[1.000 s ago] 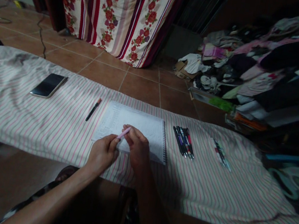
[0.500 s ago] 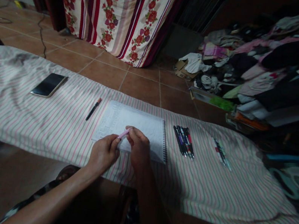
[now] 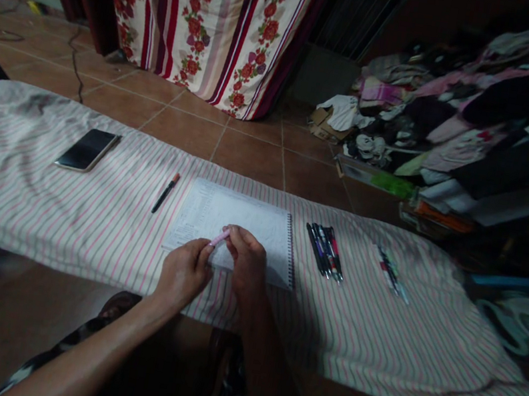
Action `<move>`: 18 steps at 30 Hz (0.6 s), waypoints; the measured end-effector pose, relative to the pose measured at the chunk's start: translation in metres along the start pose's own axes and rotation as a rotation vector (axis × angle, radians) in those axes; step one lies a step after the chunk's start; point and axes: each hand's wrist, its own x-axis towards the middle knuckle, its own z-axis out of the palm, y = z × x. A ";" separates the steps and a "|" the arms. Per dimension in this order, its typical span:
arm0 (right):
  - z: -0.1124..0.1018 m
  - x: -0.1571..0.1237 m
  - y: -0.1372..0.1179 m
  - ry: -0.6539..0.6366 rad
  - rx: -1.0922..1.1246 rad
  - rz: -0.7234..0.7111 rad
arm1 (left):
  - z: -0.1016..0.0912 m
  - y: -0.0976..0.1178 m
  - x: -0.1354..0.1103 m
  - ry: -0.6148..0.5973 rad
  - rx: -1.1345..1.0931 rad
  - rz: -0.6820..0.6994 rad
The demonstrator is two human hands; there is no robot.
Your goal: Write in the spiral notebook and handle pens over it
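Both my hands hold a slim light-pink pen (image 3: 220,238) above the near part of a spiral notebook (image 3: 252,213). My left hand (image 3: 185,269) is closed round its lower end, thumb and finger pressed together. At the other end, the fingers of my right hand (image 3: 248,259) pinch it, and they hide its tip. The notebook lies flat, with its wire binding on the right and faint writing on the page. Left of the notebook rests a black pen with an orange end (image 3: 165,193). A bunch of several pens (image 3: 325,252) lies to the right of the binding.
A striped cloth (image 3: 118,221) covers the long table. On its left lies a dark-screened phone (image 3: 88,150); a few more pens (image 3: 391,272) are at the right. Beyond are a floral curtain (image 3: 212,27), tiled floor and a heap of clothes (image 3: 441,113).
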 end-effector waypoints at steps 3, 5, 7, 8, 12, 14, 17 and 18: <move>0.000 -0.002 -0.001 -0.079 0.040 -0.016 | -0.001 0.001 0.002 -0.016 -0.060 -0.018; 0.001 -0.003 -0.001 -0.118 0.080 0.007 | -0.001 0.001 0.003 -0.005 -0.076 -0.025; 0.002 -0.003 -0.002 -0.108 0.094 0.049 | 0.000 0.001 0.003 0.015 -0.061 -0.017; 0.002 -0.003 -0.002 -0.093 0.090 0.069 | 0.000 0.001 0.003 0.024 -0.047 -0.009; 0.003 -0.001 -0.003 -0.007 0.024 0.092 | 0.003 0.001 0.000 0.056 0.006 0.013; 0.002 0.000 -0.002 0.020 -0.007 0.059 | 0.004 0.000 -0.001 0.054 0.016 0.013; 0.001 0.000 -0.001 -0.010 0.023 0.024 | 0.004 0.000 -0.001 0.027 -0.005 0.005; 0.001 -0.001 -0.001 -0.045 0.054 0.025 | 0.003 0.000 0.000 0.022 -0.022 0.001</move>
